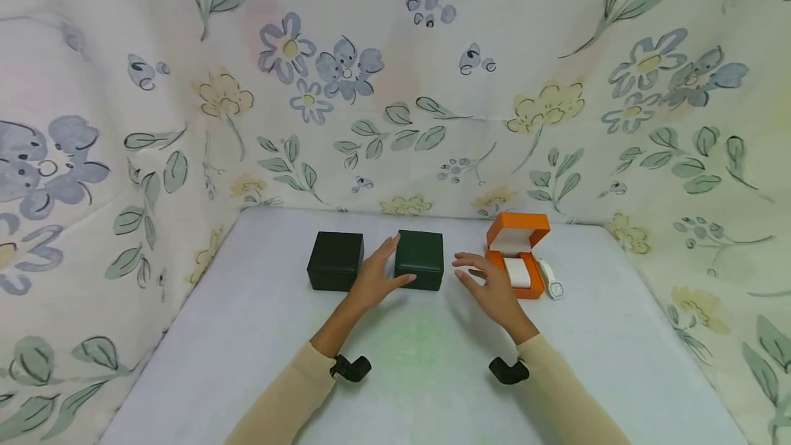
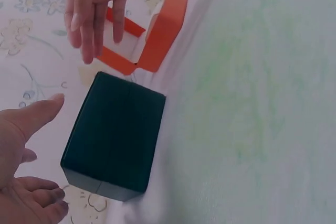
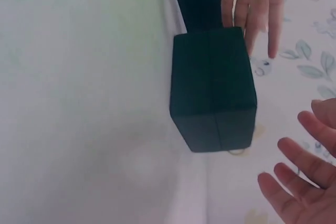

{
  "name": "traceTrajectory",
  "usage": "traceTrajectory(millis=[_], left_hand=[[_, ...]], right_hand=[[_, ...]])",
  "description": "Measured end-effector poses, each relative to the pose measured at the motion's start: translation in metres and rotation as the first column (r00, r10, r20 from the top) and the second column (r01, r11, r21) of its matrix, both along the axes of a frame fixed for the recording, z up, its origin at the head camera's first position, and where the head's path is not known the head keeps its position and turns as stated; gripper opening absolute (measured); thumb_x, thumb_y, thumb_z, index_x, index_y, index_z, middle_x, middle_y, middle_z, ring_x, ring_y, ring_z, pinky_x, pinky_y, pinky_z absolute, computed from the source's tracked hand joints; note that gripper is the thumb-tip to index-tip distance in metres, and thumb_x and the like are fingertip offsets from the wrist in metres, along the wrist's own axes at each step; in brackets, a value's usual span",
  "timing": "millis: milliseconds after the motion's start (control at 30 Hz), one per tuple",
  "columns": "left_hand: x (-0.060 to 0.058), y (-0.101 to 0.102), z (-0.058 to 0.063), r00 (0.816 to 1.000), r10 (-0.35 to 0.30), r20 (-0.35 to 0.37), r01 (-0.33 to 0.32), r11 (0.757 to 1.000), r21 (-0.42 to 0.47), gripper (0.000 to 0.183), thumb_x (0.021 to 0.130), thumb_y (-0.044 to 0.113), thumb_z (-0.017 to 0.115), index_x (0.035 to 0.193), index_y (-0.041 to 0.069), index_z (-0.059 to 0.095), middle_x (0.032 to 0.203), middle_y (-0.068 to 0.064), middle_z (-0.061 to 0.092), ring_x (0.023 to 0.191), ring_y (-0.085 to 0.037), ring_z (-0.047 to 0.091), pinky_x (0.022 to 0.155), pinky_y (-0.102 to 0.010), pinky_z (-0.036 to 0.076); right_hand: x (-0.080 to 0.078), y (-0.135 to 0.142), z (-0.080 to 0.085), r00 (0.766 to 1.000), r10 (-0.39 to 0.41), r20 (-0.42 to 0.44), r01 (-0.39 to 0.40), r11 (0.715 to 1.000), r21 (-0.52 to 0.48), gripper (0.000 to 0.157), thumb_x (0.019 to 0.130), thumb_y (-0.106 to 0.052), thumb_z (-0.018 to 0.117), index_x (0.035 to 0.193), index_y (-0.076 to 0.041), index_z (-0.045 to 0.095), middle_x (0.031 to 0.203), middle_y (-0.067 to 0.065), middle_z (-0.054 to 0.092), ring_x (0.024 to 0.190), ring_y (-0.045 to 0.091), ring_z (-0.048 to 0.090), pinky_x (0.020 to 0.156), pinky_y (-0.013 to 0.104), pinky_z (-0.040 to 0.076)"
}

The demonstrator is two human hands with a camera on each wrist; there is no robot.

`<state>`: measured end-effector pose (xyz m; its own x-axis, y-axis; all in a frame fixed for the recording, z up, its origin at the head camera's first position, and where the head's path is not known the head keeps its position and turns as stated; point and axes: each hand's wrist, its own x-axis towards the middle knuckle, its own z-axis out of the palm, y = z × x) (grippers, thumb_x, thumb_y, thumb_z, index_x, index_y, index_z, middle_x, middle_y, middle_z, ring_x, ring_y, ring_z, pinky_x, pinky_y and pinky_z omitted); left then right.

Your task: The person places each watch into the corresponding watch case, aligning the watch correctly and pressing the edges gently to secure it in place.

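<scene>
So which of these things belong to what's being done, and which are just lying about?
Seemingly in the job:
Dark green box
Left hand and right hand, either side of it

Probably just lying about:
Black box
Open orange watch box
White cushion inside it
White wristwatch alongside

1. Green box [image 1: 419, 253], in the middle: plain, deep bottle green.
2. Black box [image 1: 336, 253], to its left: plain and nearly black, with a faint green cast.
3. Watch box [image 1: 518, 220], on the right: bright orange outside, off-white inside the lid.
4. Cushion [image 1: 518, 273] in it: white.
5. Wristwatch [image 1: 556, 289], farther right: white strap, pale dial.
6. Tabletop [image 1: 410, 369]: whitish, with mottled pale green at the near middle.
7. Backdrop cloth [image 1: 395, 91], far and at both sides: off-white, printed with blue and yellow flowers, grey-green leaves, blue-grey berries.
8. Left sleeve [image 1: 284, 393] and right sleeve [image 1: 571, 393]: plain beige.
9. Wrist cameras [image 1: 353, 368]: black.
</scene>
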<state>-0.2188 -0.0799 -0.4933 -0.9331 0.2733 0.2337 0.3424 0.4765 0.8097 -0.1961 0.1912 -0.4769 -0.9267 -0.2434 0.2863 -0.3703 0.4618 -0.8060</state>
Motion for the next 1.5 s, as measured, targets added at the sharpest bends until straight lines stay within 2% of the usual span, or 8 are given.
traceTrajectory(millis=[200,333,500,667,867,1067,1367,1500], left_hand=[[0.006,0.009,0.004,0.997,-0.049,-0.056,0.045,0.997,-0.068,0.09,0.089,0.037,0.08,0.161,0.015,0.03,0.166,-0.018,0.022,0.15,-0.037,0.027,0.116,-0.059,0.034],[0.008,0.017,0.01,0.996,-0.064,-0.064,0.058,0.995,-0.085,0.089,0.09,0.038,0.079,0.161,0.016,0.031,0.166,-0.018,0.021,0.149,-0.038,0.028,0.114,-0.06,0.036],[0.008,0.028,0.018,0.994,-0.088,-0.067,0.081,0.991,-0.109,0.086,0.091,0.04,0.076,0.161,0.018,0.031,0.166,-0.017,0.022,0.149,-0.037,0.029,0.114,-0.058,0.037],[0.008,0.039,0.023,0.99,-0.12,-0.075,0.108,0.984,-0.142,0.082,0.093,0.04,0.074,0.161,0.018,0.033,0.166,-0.013,0.023,0.149,-0.035,0.03,0.114,-0.055,0.039],[0.004,0.055,0.024,0.98,-0.174,-0.091,0.154,0.967,-0.201,0.076,0.097,0.037,0.071,0.16,0.019,0.034,0.166,-0.013,0.026,0.148,-0.032,0.033,0.113,-0.053,0.041],[0.001,0.073,0.022,0.97,-0.223,-0.101,0.187,0.942,-0.28,0.074,0.097,0.038,0.069,0.16,0.019,0.034,0.166,-0.009,0.027,0.149,-0.028,0.033,0.115,-0.048,0.039],[-0.001,0.092,0.019,0.964,-0.245,-0.1,0.195,0.913,-0.359,0.075,0.098,0.039,0.069,0.161,0.021,0.033,0.165,-0.007,0.03,0.149,-0.024,0.033,0.116,-0.042,0.04],[-0.004,0.103,0.021,0.965,-0.25,-0.078,0.205,0.907,-0.369,0.075,0.098,0.039,0.069,0.161,0.022,0.033,0.165,-0.005,0.03,0.148,-0.023,0.036,0.116,-0.042,0.039]], right_hand=[[0.009,0.02,0.006,0.998,-0.063,-0.011,0.064,0.998,0.025,0.024,0.102,-0.026,0.065,0.122,-0.015,0.071,0.131,0.005,0.067,0.121,0.03,0.06,0.097,0.051,0.055],[0.013,0.035,0.011,0.994,-0.107,-0.005,0.107,0.994,0.0,0.025,0.102,-0.025,0.065,0.122,-0.013,0.072,0.128,0.005,0.068,0.114,0.026,0.063,0.088,0.031,0.059],[0.018,0.052,0.017,0.983,-0.154,-0.103,0.154,0.988,-0.005,0.021,0.101,-0.017,0.066,0.118,-0.008,0.074,0.119,0.009,0.072,0.108,0.015,0.064,0.088,0.012,0.05],[0.022,0.068,0.02,0.972,-0.212,-0.098,0.213,0.977,0.008,0.023,0.102,-0.022,0.065,0.116,-0.008,0.076,0.115,0.01,0.074,0.101,0.006,0.065,0.081,0.012,0.052],[0.022,0.089,0.018,0.963,-0.262,-0.06,0.265,0.964,0.038,0.027,0.104,-0.029,0.062,0.114,-0.01,0.077,0.119,0.008,0.073,0.112,-0.004,0.055,0.084,0.013,0.048],[0.023,0.108,0.017,0.945,-0.322,-0.062,0.325,0.945,0.042,0.028,0.103,-0.028,0.062,0.11,-0.005,0.077,0.115,0.015,0.073,0.089,-0.001,0.061,0.063,0.017,0.049],[0.018,0.134,0.002,0.885,-0.455,-0.101,0.464,0.882,0.082,0.025,0.103,-0.025,0.064,0.108,-0.004,0.076,0.11,0.015,0.073,0.099,-0.012,0.052,0.074,0.006,0.046],[0.016,0.146,-0.002,0.859,-0.5,-0.109,0.511,0.851,0.119,0.024,0.101,-0.023,0.065,0.112,-0.004,0.075,0.114,0.015,0.072,0.099,-0.001,0.057,0.072,0.003,0.045]])
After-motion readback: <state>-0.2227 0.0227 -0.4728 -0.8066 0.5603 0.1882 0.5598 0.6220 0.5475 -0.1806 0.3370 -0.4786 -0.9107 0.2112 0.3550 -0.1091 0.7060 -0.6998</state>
